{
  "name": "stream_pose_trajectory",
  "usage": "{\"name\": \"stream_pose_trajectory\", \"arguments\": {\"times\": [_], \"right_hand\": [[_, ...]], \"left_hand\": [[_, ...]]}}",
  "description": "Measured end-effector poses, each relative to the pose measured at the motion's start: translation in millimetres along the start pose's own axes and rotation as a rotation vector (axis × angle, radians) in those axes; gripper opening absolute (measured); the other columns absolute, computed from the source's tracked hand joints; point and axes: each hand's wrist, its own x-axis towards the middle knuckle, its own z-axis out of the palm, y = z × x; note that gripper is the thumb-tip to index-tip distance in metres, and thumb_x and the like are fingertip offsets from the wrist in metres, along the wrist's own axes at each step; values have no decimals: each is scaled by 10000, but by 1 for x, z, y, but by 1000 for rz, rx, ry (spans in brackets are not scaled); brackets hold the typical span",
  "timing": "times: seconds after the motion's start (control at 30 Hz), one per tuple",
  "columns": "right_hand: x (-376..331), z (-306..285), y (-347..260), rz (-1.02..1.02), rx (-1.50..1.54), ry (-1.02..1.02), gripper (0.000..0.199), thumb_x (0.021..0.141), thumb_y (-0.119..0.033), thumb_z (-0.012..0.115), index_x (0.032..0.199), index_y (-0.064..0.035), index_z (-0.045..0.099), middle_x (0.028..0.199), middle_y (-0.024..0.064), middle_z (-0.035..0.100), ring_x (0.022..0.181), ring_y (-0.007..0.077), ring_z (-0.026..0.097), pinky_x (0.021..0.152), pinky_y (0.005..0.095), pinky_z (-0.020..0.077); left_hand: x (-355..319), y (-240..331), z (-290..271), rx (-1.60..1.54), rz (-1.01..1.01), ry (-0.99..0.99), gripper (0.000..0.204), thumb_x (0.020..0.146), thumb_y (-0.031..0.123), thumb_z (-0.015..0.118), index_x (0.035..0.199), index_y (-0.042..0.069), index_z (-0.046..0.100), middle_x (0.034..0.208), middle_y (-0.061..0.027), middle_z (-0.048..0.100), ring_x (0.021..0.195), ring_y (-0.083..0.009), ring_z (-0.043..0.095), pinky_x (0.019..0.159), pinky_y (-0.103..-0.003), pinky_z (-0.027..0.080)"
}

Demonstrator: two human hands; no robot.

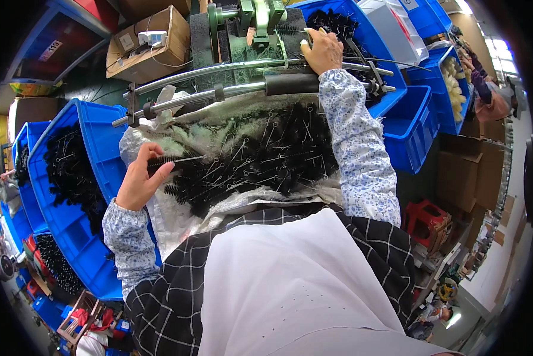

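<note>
Between the two hands, from where I'm watching remotely, I've got a big messy pile of black-bristled wire brushes with looped metal ends (pixel 266 154) lying on a crumpled white woven sack (pixel 166 221). My left hand (pixel 137 183) is at the left edge of that pile, thumb and fingers pinched around one black bristle brush with a thin metal stem (pixel 159 160), stem pointing in toward the right hand's side. My right hand (pixel 325 52) is farther forward, fingers bent, tips right by a dark spiral brush (pixel 288 29) at the green metal machine (pixel 246 18). Honestly can't tell from this angle if those fingertips are gripping it or just next to it.

Just below the right hand there's a black padded sleeve (pixel 293 84) on a shiny steel rod (pixel 186 101). Left of the left hand sits a blue plastic bin (pixel 109 135) with more black brushes in it, and just beyond the right hand another blue plastic tub (pixel 386 64) has a heap of them too.
</note>
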Motion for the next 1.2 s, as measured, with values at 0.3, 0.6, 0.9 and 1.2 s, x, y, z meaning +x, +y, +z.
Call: {"name": "stream_pose_trajectory", "arguments": {"times": [0.3,0.6,0.9,1.2], "right_hand": [[6,2,-61,-50,111,21,310,743,-225,568,1015,-86,620,950,100,645,1006,303,552,814,438,417],[4,-3,-32,-37,30,42,328,750,-274,585,1053,-155,630,942,68,646,943,255,572,801,409,408],[35,21,62,-80,163,-61,252,824,-309,503,1009,-230,655,930,87,650,845,294,620,760,412,484],[4,-93,27,-85,102,59,327,855,-240,542,1143,-85,548,1015,175,604,862,339,600,739,400,477]], "left_hand": [[14,23,11,32,126,-11,269,826,105,520,1057,30,402,856,-164,521,760,-297,539,713,-337,423],[15,25,9,-65,255,181,270,811,41,583,1080,38,558,885,-50,567,664,-112,479,610,-230,421],[32,32,17,-121,347,119,246,806,45,590,1045,32,529,923,-62,583,767,-131,562,705,-260,458],[63,50,50,-219,473,131,243,787,48,639,998,22,522,869,-54,589,776,-141,583,704,-257,467]]}}
